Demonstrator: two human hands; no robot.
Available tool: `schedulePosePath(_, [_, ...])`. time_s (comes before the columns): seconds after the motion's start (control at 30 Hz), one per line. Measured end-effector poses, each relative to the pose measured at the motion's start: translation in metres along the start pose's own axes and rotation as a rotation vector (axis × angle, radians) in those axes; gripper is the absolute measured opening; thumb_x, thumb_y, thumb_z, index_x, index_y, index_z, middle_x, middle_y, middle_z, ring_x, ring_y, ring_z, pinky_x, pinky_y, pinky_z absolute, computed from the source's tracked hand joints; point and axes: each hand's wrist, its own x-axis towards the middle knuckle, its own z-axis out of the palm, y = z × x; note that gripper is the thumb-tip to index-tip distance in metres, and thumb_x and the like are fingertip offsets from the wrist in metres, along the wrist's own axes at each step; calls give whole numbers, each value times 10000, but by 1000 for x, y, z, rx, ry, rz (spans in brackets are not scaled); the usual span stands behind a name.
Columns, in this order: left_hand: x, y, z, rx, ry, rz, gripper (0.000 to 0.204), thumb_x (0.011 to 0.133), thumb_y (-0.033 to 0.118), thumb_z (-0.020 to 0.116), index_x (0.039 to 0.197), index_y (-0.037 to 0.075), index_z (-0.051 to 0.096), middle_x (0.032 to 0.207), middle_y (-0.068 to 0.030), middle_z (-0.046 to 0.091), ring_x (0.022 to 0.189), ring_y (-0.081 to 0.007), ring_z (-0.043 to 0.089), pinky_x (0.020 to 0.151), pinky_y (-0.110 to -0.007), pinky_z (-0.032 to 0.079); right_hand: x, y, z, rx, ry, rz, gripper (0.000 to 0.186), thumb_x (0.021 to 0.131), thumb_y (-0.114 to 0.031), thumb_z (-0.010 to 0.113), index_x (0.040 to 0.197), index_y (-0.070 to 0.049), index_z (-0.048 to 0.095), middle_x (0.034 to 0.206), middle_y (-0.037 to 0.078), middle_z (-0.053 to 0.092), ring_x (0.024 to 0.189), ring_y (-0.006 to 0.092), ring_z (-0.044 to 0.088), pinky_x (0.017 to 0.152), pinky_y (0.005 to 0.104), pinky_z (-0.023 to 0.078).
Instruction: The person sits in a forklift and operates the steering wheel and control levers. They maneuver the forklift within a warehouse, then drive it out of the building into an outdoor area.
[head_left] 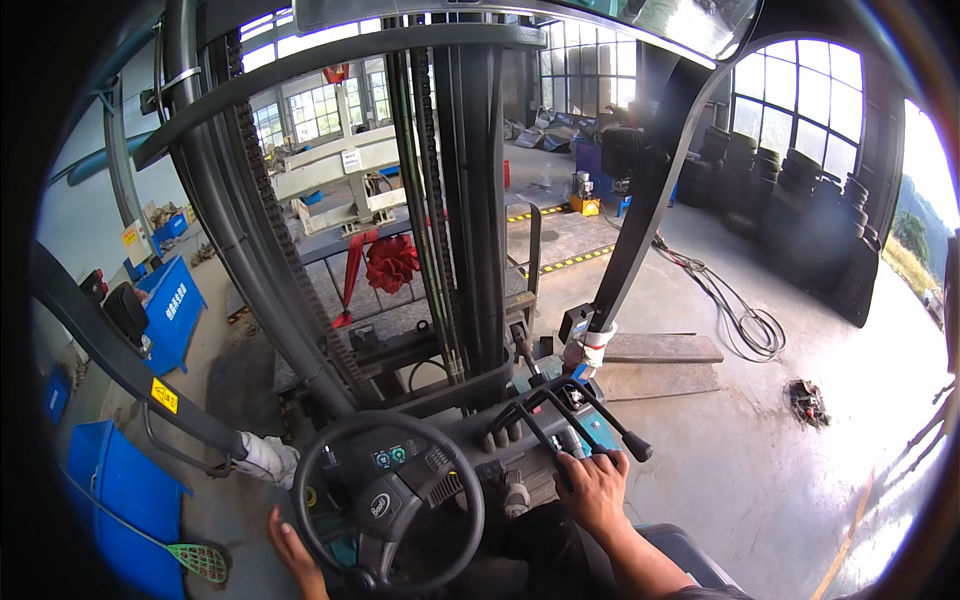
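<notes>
From the seat of a forklift, I see its black steering wheel (385, 505) in front of me, low and left of the middle. My left hand (290, 548) is beside the wheel's left rim, fingers stretched and holding nothing; whether it touches the rim I cannot tell. To the right of the wheel, my right hand (597, 490) is closed around the end of a black control lever (540, 432). Its fingers hide most of that knob. Another lever's black knob (636, 446) sticks out just past that hand. The dark lifting mast (470, 200) stands upright ahead.
A red ribbon bow (392, 263) hangs beyond the mast. Blue bins (175, 310) and a green fly swatter (200, 562) are at the left. Boards (660, 365), a coiled hose (745, 325) and a small dark heap (808, 403) lie on the right floor. Tyres (780, 185) are stacked behind.
</notes>
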Motion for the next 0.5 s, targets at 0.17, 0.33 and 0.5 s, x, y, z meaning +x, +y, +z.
schedulePosePath(0.17, [9, -61, 45, -534, -135, -246, 709, 1107, 476, 479, 1630, 15, 351, 1563, -157, 471, 1416, -289, 502, 1203, -425, 400, -1, 0, 2, 8, 19, 1, 384, 776, -258, 859, 1136, -179, 753, 842, 12, 684, 878, 218, 630, 1016, 442, 408])
schedulePosePath(0.33, [29, -53, 59, -741, -21, 10, 709, 1121, 501, 449, 1634, 21, 357, 1527, -141, 516, 1399, -264, 519, 1214, -412, 382, -1, 0, 3, 20, -2, 12, 400, 767, -230, 844, 1146, -163, 735, 810, 19, 674, 870, 228, 627, 1017, 454, 401])
schedulePosePath(0.5, [41, -46, 41, -450, -309, -177, 651, 1138, 583, 390, 1429, 48, 622, 1348, -86, 639, 1315, -216, 567, 1136, -383, 411, 0, 0, 3, 17, 19, -4, 404, 776, -211, 836, 1158, -143, 720, 813, 42, 680, 872, 255, 626, 1028, 479, 401])
